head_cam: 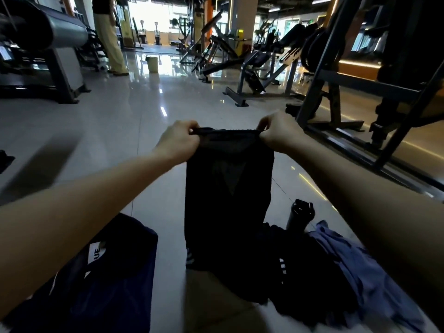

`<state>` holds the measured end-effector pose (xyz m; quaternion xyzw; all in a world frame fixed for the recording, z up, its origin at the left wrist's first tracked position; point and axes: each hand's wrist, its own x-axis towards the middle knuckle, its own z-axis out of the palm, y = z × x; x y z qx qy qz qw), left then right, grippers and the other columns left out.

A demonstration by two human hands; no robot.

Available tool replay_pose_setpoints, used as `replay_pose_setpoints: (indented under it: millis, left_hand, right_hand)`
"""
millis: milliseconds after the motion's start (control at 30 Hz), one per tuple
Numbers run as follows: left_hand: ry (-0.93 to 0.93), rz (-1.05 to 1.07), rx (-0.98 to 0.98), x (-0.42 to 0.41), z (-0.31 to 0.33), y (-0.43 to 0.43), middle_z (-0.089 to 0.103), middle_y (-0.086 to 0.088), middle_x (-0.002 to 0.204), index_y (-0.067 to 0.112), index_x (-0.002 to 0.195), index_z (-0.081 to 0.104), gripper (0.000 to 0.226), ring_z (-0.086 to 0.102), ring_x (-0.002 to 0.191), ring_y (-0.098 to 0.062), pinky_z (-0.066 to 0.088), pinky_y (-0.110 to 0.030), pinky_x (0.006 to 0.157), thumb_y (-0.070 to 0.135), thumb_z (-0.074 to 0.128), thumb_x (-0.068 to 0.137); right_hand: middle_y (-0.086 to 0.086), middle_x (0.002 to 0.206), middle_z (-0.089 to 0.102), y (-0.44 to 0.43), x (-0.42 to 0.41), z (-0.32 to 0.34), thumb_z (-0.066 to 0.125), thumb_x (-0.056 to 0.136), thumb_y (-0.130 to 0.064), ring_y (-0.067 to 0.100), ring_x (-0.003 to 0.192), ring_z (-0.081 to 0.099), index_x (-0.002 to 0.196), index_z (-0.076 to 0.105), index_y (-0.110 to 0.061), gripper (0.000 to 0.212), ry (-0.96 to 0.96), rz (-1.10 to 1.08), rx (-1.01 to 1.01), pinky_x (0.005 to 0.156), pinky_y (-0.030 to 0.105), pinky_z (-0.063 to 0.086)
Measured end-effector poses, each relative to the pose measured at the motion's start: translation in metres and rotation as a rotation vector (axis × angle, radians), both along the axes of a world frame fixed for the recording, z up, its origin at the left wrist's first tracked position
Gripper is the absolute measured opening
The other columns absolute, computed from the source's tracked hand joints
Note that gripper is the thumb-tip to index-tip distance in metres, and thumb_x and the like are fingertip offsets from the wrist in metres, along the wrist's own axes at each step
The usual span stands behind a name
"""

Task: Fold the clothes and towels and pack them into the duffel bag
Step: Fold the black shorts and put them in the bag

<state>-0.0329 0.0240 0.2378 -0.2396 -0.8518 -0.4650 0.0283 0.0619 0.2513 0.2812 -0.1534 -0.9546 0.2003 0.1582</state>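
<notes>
Head view: a glossy tiled floor (134, 131) fills the frame, carrying everything else. Gym machines (254, 68) stand along its far and right edges, and a dark steel rack (360, 97) rises at the right edge. A person in pale trousers (110, 39) stands near the far left.

At the near left edge of the floor lies the navy duffel bag (108, 284), its fabric slack, with a white label showing on its upper side. Just right of it, in the middle of the view, a black garment (228, 200) hangs upright from its banded top edge, its lower end reaching down to a heap of dark clothes (300, 272) on the near right part of the floor. A blue-grey garment (360, 272) lies crumpled against that heap's right side.

Both bare forearms stretch forward from the near corners and converge on the garment's band. The left hand (179, 143) pinches the band's left end, its fingers curled tight over the fabric and its knuckles up. The right hand (280, 134) pinches the right end in the same way, and the band is pulled taut between them.

A black bottle (300, 215) stands upright just behind the heap. A small yellowish bin (152, 64) sits well apart on the far floor.
</notes>
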Motion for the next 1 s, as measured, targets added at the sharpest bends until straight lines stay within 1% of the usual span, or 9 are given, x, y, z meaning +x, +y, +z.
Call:
replay_pose_setpoints:
  millis: [133,200,267,400,533,633,767,900,1000]
  left_hand:
    - [-0.004,0.133,-0.046,-0.017,0.012,-0.030,0.067,-0.017,0.084,0.020,0.080,0.065,0.017,0.063,0.067,-0.033,0.059,-0.039,0.060,0.010,0.052,0.086]
    - [-0.057,0.197,-0.126,-0.023,0.005,-0.052,0.067,-0.015,0.088,0.018,0.092,0.066,0.017,0.065,0.072,-0.030,0.056,-0.034,0.059,0.006,0.053,0.090]
    - [-0.092,0.294,-0.165,-0.028,-0.007,-0.072,0.070,-0.013,0.088,0.017,0.094,0.067,0.015,0.069,0.076,-0.030,0.059,-0.035,0.061,0.009,0.056,0.088]
    - [-0.323,0.304,-0.014,-0.028,-0.017,-0.080,0.067,-0.013,0.088,0.008,0.094,0.064,0.010,0.066,0.069,-0.025,0.056,-0.029,0.049,0.003,0.056,0.092]
    - [-0.526,0.227,0.195,-0.023,-0.001,-0.073,0.067,-0.008,0.091,0.009,0.099,0.064,0.006,0.068,0.072,-0.022,0.060,-0.031,0.058,0.008,0.061,0.094]
    - [-0.578,0.185,0.291,-0.028,0.006,-0.078,0.065,-0.002,0.086,0.017,0.096,0.063,0.003,0.067,0.067,-0.018,0.058,-0.026,0.052,0.019,0.064,0.094]
    - [-0.554,0.091,0.068,-0.028,0.005,-0.082,0.067,-0.003,0.076,0.015,0.097,0.065,0.024,0.066,0.059,-0.019,0.061,-0.032,0.060,0.040,0.065,0.095]
    - [-0.419,0.089,-0.320,-0.022,-0.007,-0.076,0.073,-0.014,0.089,0.006,0.104,0.068,0.032,0.072,0.079,-0.032,0.060,-0.041,0.075,0.033,0.051,0.103]
    - [-0.279,0.022,-0.436,-0.015,-0.019,-0.064,0.070,-0.012,0.110,0.013,0.118,0.066,0.027,0.068,0.095,-0.026,0.052,-0.033,0.082,0.029,0.065,0.096]
  right_hand:
    - [0.010,0.098,0.073,0.027,0.004,-0.009,0.065,0.090,-0.004,0.026,0.092,0.069,0.101,0.076,-0.007,0.016,-0.023,-0.061,-0.096,0.086,0.044,0.059]
    - [0.013,0.094,0.069,0.034,0.006,-0.005,0.062,0.093,-0.003,0.028,0.083,0.065,0.103,0.074,-0.003,0.016,-0.068,-0.060,-0.220,0.069,0.039,0.057]
    - [0.016,0.086,0.061,0.036,0.011,-0.001,0.059,0.096,-0.005,0.026,0.071,0.053,0.103,0.069,0.003,0.015,-0.169,-0.011,-0.390,0.056,0.032,0.040]
    - [0.018,0.085,0.065,0.032,0.009,-0.003,0.053,0.096,-0.001,0.022,0.068,0.062,0.102,0.065,0.002,0.013,-0.335,0.046,-0.592,0.060,0.029,0.052]
    - [0.014,0.086,0.058,0.028,0.002,-0.006,0.048,0.098,-0.003,0.021,0.066,0.056,0.105,0.059,0.000,0.013,-0.254,0.013,-0.740,0.055,0.029,0.057]
    - [0.015,0.098,0.056,0.029,0.000,-0.002,0.051,0.098,-0.003,0.024,0.080,0.059,0.114,0.059,-0.001,0.018,-0.209,0.065,-0.784,0.070,0.036,0.061]
    - [0.021,0.104,0.061,0.017,-0.006,0.002,0.046,0.098,0.005,0.029,0.088,0.065,0.126,0.058,0.008,0.030,-0.055,0.051,-0.779,0.081,0.041,0.059]
    - [0.017,0.096,0.065,-0.018,-0.008,0.001,0.054,0.098,-0.002,0.031,0.088,0.064,0.101,0.067,-0.002,0.013,-0.024,0.110,-0.803,0.074,0.036,0.059]
    - [0.012,0.087,0.062,-0.050,-0.014,-0.003,0.058,0.096,-0.009,0.027,0.081,0.063,0.091,0.064,-0.008,0.008,-0.075,0.163,-0.729,0.069,0.034,0.053]
